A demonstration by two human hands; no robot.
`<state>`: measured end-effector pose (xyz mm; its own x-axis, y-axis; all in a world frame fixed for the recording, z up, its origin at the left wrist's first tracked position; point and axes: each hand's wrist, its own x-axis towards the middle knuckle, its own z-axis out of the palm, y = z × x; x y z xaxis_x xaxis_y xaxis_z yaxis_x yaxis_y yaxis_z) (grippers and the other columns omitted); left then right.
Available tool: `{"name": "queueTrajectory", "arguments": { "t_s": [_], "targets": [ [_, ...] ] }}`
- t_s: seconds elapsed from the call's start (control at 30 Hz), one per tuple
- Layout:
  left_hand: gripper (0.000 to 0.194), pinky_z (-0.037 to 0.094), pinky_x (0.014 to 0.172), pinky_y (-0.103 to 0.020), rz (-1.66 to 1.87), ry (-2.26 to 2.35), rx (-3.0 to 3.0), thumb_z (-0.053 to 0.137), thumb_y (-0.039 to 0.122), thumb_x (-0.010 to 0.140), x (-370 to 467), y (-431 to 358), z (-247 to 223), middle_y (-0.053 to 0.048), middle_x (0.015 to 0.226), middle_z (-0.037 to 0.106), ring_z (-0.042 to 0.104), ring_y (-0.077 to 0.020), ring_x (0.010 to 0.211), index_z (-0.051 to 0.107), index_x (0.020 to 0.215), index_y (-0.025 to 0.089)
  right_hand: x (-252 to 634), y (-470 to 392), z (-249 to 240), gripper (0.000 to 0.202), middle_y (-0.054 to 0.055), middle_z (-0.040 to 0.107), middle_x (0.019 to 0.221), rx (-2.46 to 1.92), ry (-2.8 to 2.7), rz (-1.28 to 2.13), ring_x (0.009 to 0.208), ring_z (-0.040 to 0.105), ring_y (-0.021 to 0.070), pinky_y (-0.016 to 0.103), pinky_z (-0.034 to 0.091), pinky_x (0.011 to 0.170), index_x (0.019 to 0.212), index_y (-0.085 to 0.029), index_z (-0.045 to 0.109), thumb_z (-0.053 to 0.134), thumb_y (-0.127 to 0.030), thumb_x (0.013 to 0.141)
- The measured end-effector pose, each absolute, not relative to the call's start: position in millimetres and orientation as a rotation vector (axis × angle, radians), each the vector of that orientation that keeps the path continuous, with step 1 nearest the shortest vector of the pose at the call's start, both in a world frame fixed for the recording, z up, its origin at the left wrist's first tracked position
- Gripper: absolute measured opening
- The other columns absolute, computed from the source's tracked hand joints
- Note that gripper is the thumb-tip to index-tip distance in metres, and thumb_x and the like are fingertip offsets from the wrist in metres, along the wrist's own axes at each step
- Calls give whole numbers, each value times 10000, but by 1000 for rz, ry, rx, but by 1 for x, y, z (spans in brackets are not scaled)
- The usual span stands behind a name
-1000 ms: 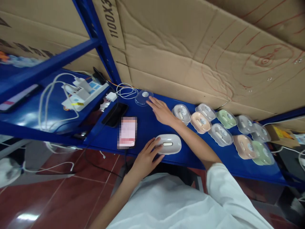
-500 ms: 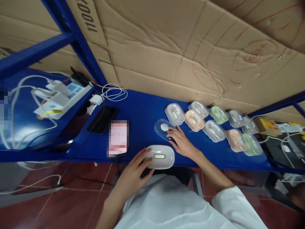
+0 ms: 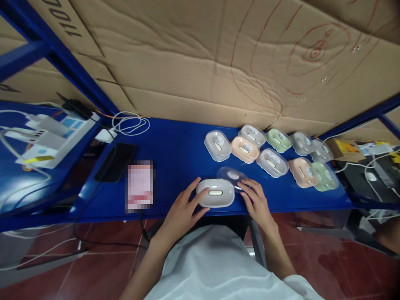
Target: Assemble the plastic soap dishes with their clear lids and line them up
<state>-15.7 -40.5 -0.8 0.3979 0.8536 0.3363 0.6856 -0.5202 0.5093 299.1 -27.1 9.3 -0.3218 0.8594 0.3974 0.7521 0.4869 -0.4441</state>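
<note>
A pale grey soap dish [image 3: 225,200], rounded and with a cream oblong insert in its floor, lies at the front edge of the blue table. My left hand [image 3: 184,210] grips its left end, fingers at the rim and thumb at the near side. Just behind and to the right of the dish is a clear lid [image 3: 225,171] with a round white sticker. The fingers of my right hand [image 3: 256,200] are closed on the lid's right edge. Part of the lid is hidden behind the dish and my fingers.
Several lidded dishes in grey, peach [image 3: 245,150] and green [image 3: 279,140] stand at the back right. A phone [image 3: 115,162], a blurred-out screen [image 3: 139,185], a coiled white cable [image 3: 131,123] and a power strip [image 3: 58,139] are on the left. Cardboard [image 3: 187,62] walls the back.
My right hand has drawn the clear lid towards me and to the right, close behind the dish. My left hand still holds the dish. The view has shifted a little.
</note>
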Motion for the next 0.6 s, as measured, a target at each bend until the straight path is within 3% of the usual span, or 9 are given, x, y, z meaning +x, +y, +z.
{"name": "queueTrajectory", "arguments": {
  "t_s": [0.07, 0.23, 0.43, 0.6],
  "targets": [
    [646, 560, 1159, -503, 847, 1388, 2377, 691, 354, 1025, -14, -38, 0, -163, 1744, 350, 509, -341, 1525, 446, 1620, 293, 278, -29, 11, 444, 86, 684, 1392, -1148, -2223, 330, 1350, 617, 253, 524, 522, 1165, 1489, -315, 618, 515, -167, 1084],
    [651, 516, 1218, -522, 859, 1345, 2487, 637, 290, 1054, -23, -38, -3, -95, 1672, 497, 457, -310, 1566, 396, 1656, 346, 245, -33, -2, 434, 76, 727, 1362, -983, -2330, 260, 1380, 625, 257, 561, 473, 1244, 1456, -334, 660, 568, -173, 1063],
    [660, 521, 1215, -509, 881, 1392, 2493, 626, 236, 1049, -20, -41, -3, -102, 1697, 458, 426, -320, 1582, 396, 1662, 319, 250, -31, -17, 544, 34, 737, 1383, -1060, -2393, 243, 1376, 647, 251, 542, 517, 1223, 1519, -429, 609, 554, -146, 1057],
    [599, 525, 1196, -503, 884, 1443, 2526, 627, 261, 1047, -15, -40, -2, -100, 1668, 501, 472, -317, 1555, 464, 1619, 333, 248, -32, -9, 542, 59, 756, 1344, -1039, -2341, 202, 1349, 666, 241, 506, 521, 1216, 1596, -360, 532, 565, -191, 1081]
  ]
}}
